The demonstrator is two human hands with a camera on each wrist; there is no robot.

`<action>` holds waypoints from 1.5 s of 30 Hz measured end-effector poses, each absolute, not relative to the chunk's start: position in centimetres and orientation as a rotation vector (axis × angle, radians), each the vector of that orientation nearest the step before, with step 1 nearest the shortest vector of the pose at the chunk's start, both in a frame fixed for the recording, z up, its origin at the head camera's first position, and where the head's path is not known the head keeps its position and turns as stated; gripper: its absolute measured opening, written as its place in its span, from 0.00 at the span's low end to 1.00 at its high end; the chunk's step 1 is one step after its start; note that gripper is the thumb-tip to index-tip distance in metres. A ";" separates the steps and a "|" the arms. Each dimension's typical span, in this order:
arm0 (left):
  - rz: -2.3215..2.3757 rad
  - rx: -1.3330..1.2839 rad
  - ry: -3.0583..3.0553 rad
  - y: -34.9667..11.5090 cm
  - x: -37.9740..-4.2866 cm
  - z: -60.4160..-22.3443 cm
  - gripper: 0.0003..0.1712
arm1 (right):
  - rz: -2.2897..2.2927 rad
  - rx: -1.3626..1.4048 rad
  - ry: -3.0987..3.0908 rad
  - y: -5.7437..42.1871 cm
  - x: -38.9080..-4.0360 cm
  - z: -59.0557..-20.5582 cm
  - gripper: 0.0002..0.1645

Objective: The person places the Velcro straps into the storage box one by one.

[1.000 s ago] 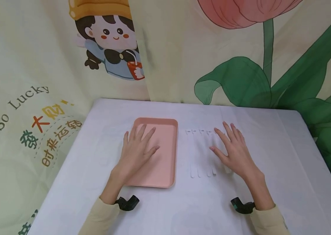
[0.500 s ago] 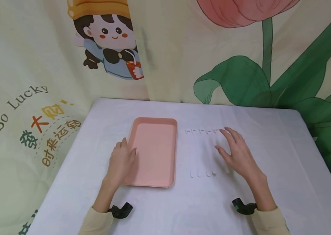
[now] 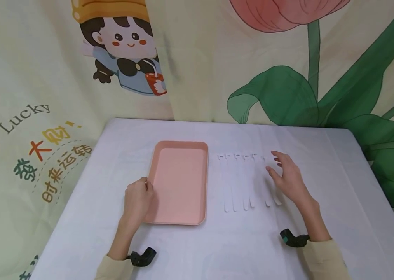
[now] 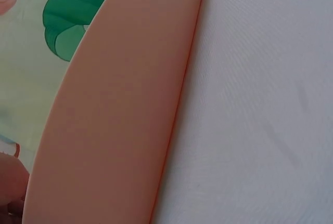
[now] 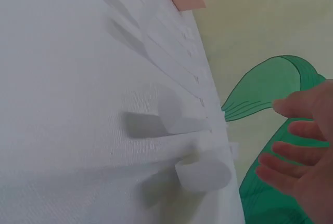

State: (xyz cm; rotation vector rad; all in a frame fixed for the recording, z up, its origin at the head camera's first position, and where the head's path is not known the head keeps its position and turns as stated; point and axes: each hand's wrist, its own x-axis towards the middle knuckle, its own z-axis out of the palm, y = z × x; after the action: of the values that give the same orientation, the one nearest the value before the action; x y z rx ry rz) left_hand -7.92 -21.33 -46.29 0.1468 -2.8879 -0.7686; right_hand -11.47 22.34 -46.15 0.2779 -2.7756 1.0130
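A pink rectangular tray [image 3: 179, 182] lies flat on the white-covered table. My left hand [image 3: 138, 199] grips its left edge with curled fingers; in the left wrist view the tray's side wall [image 4: 114, 99] fills the middle, and part of the hand [image 4: 11, 187] shows at its rim. To the right of the tray several thin white strips [image 3: 246, 206] with rounded, upturned ends lie in a row. My right hand [image 3: 289, 179] hovers beside the row's right end, fingers loosely bent, holding nothing. The right wrist view shows the nearest strip's curled end [image 5: 205, 176] away from the fingers.
A white cloth [image 3: 239, 249] covers the table. Behind it hangs a printed curtain [image 3: 200, 70] with a cartoon figure and a large flower. A black wrist camera [image 3: 142, 256] sits on the left wrist, another camera [image 3: 293, 238] on the right.
My left hand has moved from above the tray to its left edge and curled round it. My right hand has shifted right, uncovering the strips at that end. The view has turned slightly.
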 end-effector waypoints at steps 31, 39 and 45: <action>-0.851 0.189 -2.919 -21.8 -7.9 -46.5 0.12 | 1.578 -0.247 -2.738 23.5 -16.5 -49.1 0.25; -0.827 0.194 -2.917 -21.7 -8.0 -46.4 0.12 | 1.608 -0.280 -2.678 23.4 -16.2 -49.1 0.20; -0.830 0.193 -2.919 -21.7 -8.0 -46.5 0.13 | 1.617 -0.221 -2.655 23.7 -16.0 -49.4 0.17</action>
State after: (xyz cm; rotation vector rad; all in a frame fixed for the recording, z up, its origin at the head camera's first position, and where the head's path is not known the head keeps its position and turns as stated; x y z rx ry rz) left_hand -7.96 -21.66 -46.52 0.1928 -2.9190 -0.8296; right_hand -16.03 23.75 -49.37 -0.2210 -2.6549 1.6174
